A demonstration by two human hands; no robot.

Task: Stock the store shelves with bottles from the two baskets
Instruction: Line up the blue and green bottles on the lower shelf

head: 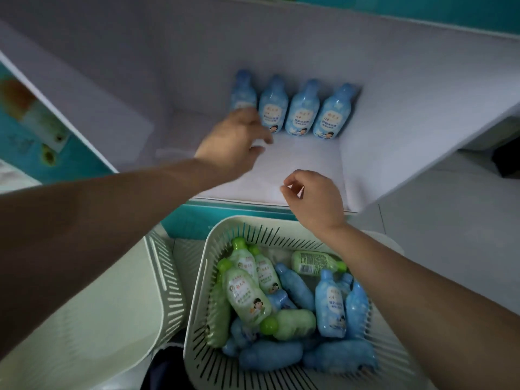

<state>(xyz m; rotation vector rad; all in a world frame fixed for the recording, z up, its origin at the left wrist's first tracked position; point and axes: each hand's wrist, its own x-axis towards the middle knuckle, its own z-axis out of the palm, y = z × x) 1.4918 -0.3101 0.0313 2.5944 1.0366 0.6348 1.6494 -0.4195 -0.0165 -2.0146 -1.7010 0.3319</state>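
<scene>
So the shelf (309, 164) has four blue bottles (301, 108) standing upright in a row along the far wall, packed toward the right corner. The left hand (230, 142) is just in front of the leftmost bottle (242, 90), hiding its base. Its fingers are motion-smeared, but the grip looks spread and holds nothing as far as I can see. The right hand (312, 198) hovers over the shelf's near edge, grip loosely curled and empty.

What matters, imo: the stock is in the near basket (197, 311), below the right hand on its near side, so that hand is the closer one. One blue bottle (329, 305) sits right under that forearm, cap pointing far, an easy grab around the body. Most others, like the green bottle (247, 296), lie tilted or flat. A second basket (166, 277) sits to the left.
</scene>
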